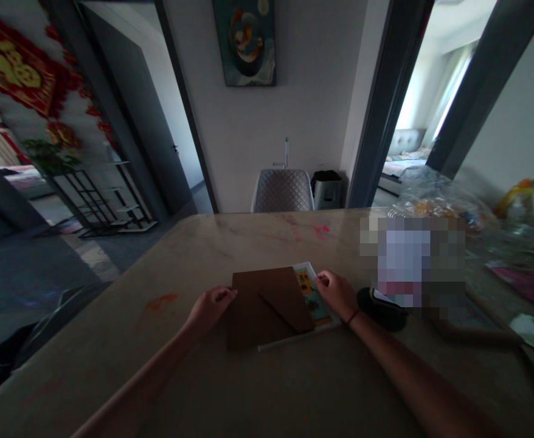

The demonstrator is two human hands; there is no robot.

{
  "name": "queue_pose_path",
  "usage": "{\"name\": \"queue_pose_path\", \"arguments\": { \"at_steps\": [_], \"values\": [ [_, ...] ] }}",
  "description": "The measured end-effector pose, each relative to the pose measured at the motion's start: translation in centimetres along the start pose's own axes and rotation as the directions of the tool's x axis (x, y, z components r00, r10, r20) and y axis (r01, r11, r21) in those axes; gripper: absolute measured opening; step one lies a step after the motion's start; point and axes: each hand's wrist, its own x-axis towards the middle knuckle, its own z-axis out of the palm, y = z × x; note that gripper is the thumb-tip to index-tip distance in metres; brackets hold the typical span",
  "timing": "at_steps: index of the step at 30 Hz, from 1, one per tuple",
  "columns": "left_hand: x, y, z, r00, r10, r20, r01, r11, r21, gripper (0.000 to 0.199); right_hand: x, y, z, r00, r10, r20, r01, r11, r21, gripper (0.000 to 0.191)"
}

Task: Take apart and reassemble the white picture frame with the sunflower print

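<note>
A brown envelope-like folder (262, 310) with a slanted flap lies on the table (180, 377). From its right side shows a colourful card or booklet (312, 298) with a pale border, partly hidden by the brown cover. My left hand (210, 307) is closed at the folder's left edge, fingers pinched on it. With fingertips pressed together, my right hand (335, 292) grips the right edge of the colourful card. A dark band circles my right wrist.
Right of my right hand sits a black rounded object (381, 309). Beyond it are a blurred-out patch, a clear plastic bag (431, 194) and a pink item (522, 283). A quilted chair (283, 190) stands behind the table's far edge.
</note>
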Motion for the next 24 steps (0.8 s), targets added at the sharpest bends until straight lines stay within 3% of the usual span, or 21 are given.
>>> {"name": "queue_pose_path", "arguments": {
  "at_steps": [9,18,24],
  "values": [
    [0.6,-1.9,-1.7,0.992,0.023,-0.128,0.009,0.97,0.245,0.036,0.7,1.3,0.3,0.996,-0.001,-0.084,0.001,1.0,0.003,0.02],
    [1.2,-3.8,-2.0,0.989,0.115,-0.089,-0.068,0.909,0.412,0.034,1.0,1.9,0.6,0.996,-0.011,-0.085,0.012,1.0,0.003,0.019],
    [1.5,-5.1,-3.5,0.991,0.043,-0.126,0.019,0.892,0.451,0.034,1.5,2.5,0.5,0.987,-0.003,-0.158,-0.007,0.998,-0.061,0.022]
  ]
}}
